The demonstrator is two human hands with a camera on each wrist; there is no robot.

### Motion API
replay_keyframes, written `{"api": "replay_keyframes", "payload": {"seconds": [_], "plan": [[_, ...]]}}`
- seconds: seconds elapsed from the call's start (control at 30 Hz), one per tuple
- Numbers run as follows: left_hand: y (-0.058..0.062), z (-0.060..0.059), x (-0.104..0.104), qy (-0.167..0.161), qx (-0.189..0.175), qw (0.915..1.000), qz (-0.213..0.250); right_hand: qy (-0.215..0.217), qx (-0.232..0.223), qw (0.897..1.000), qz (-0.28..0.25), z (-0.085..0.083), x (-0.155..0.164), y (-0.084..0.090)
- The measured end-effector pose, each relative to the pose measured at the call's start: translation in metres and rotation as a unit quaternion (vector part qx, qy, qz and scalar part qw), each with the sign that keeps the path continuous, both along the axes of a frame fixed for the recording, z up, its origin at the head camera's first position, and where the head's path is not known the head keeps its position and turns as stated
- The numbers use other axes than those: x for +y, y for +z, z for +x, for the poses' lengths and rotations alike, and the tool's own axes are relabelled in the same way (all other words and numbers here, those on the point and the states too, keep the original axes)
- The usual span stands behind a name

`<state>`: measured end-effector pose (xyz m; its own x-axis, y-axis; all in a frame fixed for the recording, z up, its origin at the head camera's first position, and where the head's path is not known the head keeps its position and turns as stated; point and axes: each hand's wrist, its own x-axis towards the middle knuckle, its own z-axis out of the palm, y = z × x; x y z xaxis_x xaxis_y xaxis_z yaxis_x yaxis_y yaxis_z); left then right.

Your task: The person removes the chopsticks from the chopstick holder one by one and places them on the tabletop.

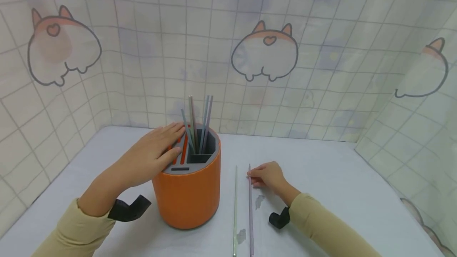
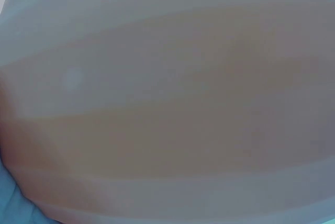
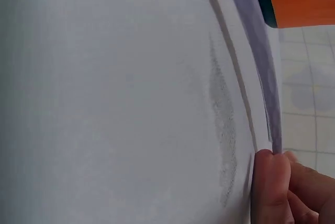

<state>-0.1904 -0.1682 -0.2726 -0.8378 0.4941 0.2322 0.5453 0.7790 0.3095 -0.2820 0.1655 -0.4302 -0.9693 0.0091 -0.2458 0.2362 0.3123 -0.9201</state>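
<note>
Steadying the orange holder (image 1: 187, 193) at lower centre, the left hand (image 1: 150, 156) lies flat and relaxed across its grey slotted top, beside the upright sticks (image 1: 198, 124). To its right on the table (image 1: 339, 177), the right hand (image 1: 267, 174) pinches the top end of the purple stick (image 1: 250, 213), with a pale green stick (image 1: 235, 209) just beside. Lifting that purple end cleanly probably calls for a firm fingertip grip that leaves its neighbour undisturbed.
</note>
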Motion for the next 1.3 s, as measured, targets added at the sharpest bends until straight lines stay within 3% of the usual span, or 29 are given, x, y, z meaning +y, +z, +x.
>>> {"api": "replay_keyframes", "payload": {"seconds": [0.1, 0.17, 0.33, 0.47, 0.63, 0.77, 1.03, 1.3], "plan": [[0.001, -0.001, 0.000, 0.000, 0.002, 1.0000, -0.001, 0.002, 0.026, 0.997, 0.068, -0.004, 0.000, 0.006], [0.001, -0.001, 0.000, 0.000, 0.001, 1.0000, -0.001, -0.002, 0.033, 0.996, 0.087, -0.006, 0.000, 0.013], [0.001, 0.001, 0.000, 0.002, -0.007, 1.0000, 0.003, -0.002, 0.056, 0.998, 0.031, -0.010, -0.006, 0.042], [0.000, 0.002, 0.000, 0.003, -0.009, 1.0000, 0.003, 0.022, 0.077, 0.997, -0.012, -0.006, -0.017, 0.077], [0.000, 0.001, 0.000, 0.001, -0.007, 1.0000, 0.004, 0.060, 0.126, 0.989, -0.036, 0.002, -0.031, 0.120], [0.000, 0.001, 0.000, 0.001, -0.005, 1.0000, 0.004, 0.080, 0.163, 0.981, -0.071, 0.006, -0.041, 0.143], [0.000, 0.001, 0.000, 0.000, -0.008, 0.9999, 0.007, 0.113, 0.176, 0.972, -0.106, 0.011, -0.067, 0.159], [0.001, 0.001, 0.001, 0.006, -0.007, 0.9999, 0.006, 0.108, 0.181, 0.972, -0.108, 0.014, -0.087, 0.166]]}}
